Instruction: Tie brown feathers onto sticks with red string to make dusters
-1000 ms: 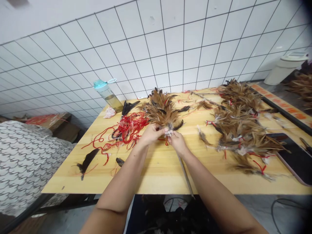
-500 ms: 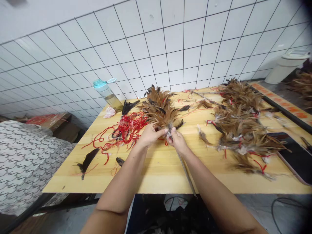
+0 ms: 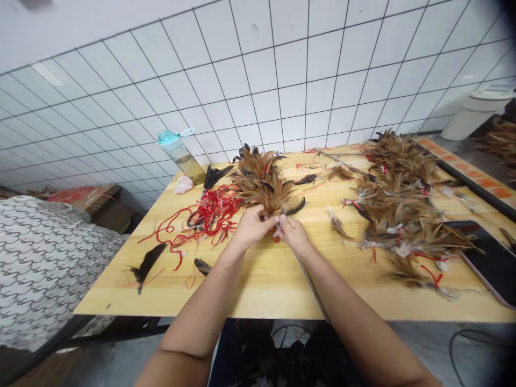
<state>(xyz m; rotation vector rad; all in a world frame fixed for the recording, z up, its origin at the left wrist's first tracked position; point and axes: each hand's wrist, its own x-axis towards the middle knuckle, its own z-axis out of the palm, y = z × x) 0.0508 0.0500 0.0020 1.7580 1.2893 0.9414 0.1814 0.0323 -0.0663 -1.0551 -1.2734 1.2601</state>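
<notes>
A feather duster (image 3: 264, 180) of brown and black feathers on a thin stick lies across the middle of the table, its feathered end toward the wall. My left hand (image 3: 253, 228) is closed at the base of the feathers, thumb and fingers pinched together. Close beside it, my right hand (image 3: 293, 232) grips the duster where the feathers meet the stick. A whitish, translucent strip shows between the fingertips. From under my right forearm the stick (image 3: 312, 285) runs down past the table's front edge. A dark curled feather (image 3: 296, 207) juts out right of the hands.
Tangled red string (image 3: 217, 212) lies left of the duster, with loose black feathers (image 3: 151, 263) nearby. A water bottle (image 3: 183, 158) stands at the back left. Tied brown feather bunches (image 3: 399, 204) cover the right side, beside a dark phone-like slab (image 3: 487, 263). The wooden table (image 3: 274, 295) ends before my lap.
My fingers have shifted slightly at the feather base, and the whitish strip shows more clearly between them. The view has moved a little; the table's other things stay put.
</notes>
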